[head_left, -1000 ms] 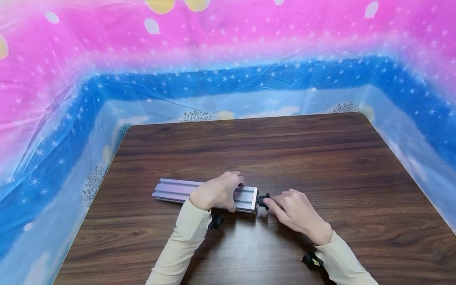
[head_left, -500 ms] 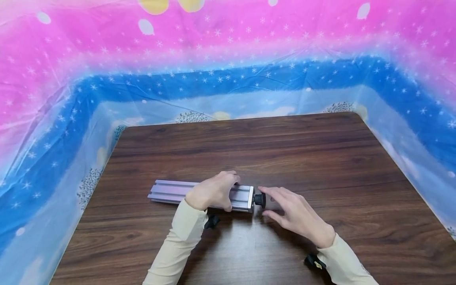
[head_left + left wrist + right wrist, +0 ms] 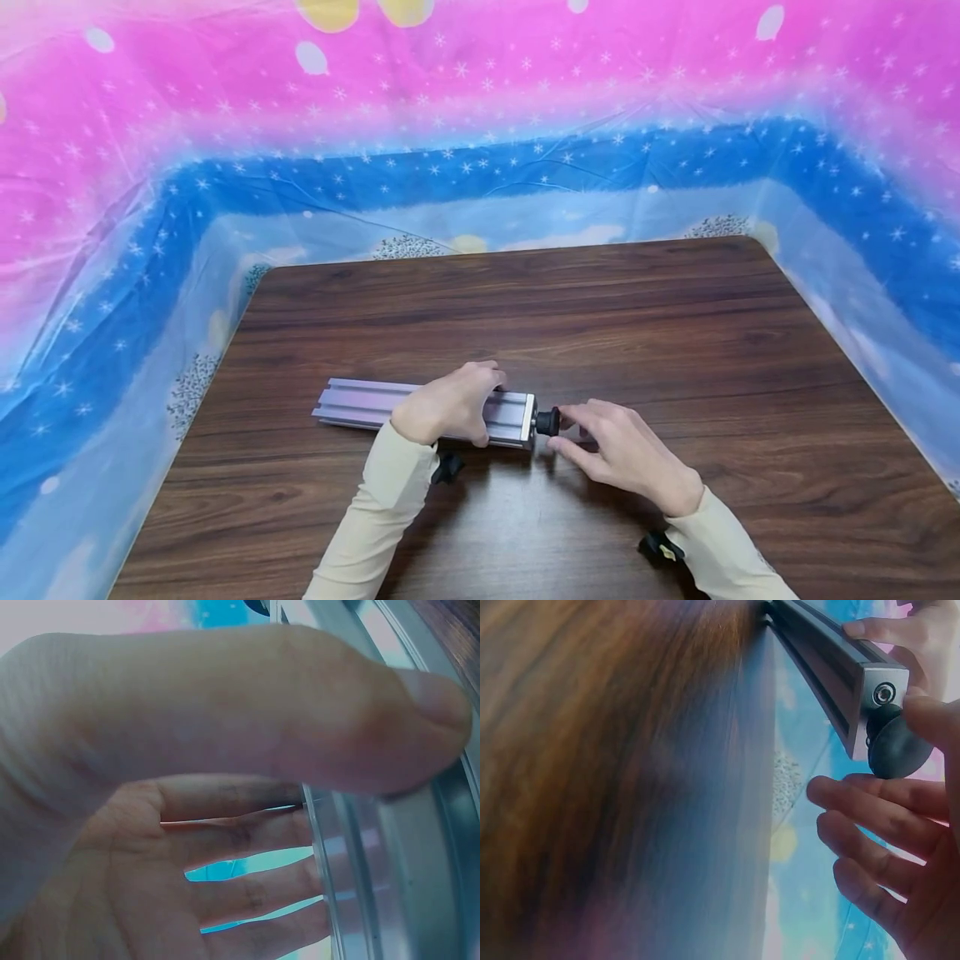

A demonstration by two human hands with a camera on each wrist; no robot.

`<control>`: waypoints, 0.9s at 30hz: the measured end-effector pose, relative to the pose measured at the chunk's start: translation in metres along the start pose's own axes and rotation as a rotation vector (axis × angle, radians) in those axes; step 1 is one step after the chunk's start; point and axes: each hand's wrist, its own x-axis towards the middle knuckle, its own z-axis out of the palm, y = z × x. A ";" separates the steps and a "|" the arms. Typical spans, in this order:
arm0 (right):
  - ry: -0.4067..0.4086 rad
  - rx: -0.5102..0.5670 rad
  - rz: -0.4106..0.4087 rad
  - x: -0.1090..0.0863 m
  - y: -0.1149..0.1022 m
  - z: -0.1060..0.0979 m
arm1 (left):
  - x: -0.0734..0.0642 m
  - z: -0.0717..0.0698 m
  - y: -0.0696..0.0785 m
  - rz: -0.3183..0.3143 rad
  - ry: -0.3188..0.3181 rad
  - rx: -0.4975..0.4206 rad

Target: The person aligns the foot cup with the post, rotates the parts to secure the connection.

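A silver aluminium profile (image 3: 360, 400) with lengthwise grooves lies on the table, its capped end to the right. My left hand (image 3: 446, 404) grips it across the top near that end, thumb on the near side; the left wrist view shows the thumb (image 3: 300, 712) over the metal and the fingers reaching round behind. From the end plate a black round knob (image 3: 548, 422) sticks out on a short metal stem, beside a bolt hole (image 3: 884, 693). My right hand (image 3: 626, 450) is spread loosely at the knob, fingers apart and fairly straight, thumb and fingertips right at its edge.
The brown wood-grain table (image 3: 525, 308) has rounded far corners. Behind and beside it hangs a pink and blue snowflake cloth (image 3: 480, 167). Black wrist-worn devices (image 3: 660, 547) sit under both sleeves, low over the tabletop.
The right hand pinched the knob at first, then its fingers spread off it; now they are slightly nearer it again. The left hand keeps its grip on the profile.
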 end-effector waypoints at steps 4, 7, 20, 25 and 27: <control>-0.023 -0.020 0.023 0.002 -0.001 0.001 | 0.000 0.001 0.000 0.001 -0.001 0.003; -0.010 -0.025 0.016 0.004 -0.001 0.004 | 0.000 0.002 0.000 0.001 -0.003 0.000; 0.042 -0.057 0.048 0.001 -0.003 -0.002 | 0.000 0.001 0.001 -0.002 -0.019 -0.007; 0.106 -0.087 -0.032 0.002 -0.002 -0.005 | -0.001 -0.001 0.000 -0.006 -0.013 -0.014; 0.107 -0.097 -0.081 0.002 -0.001 -0.005 | -0.002 -0.002 -0.001 -0.007 -0.011 -0.015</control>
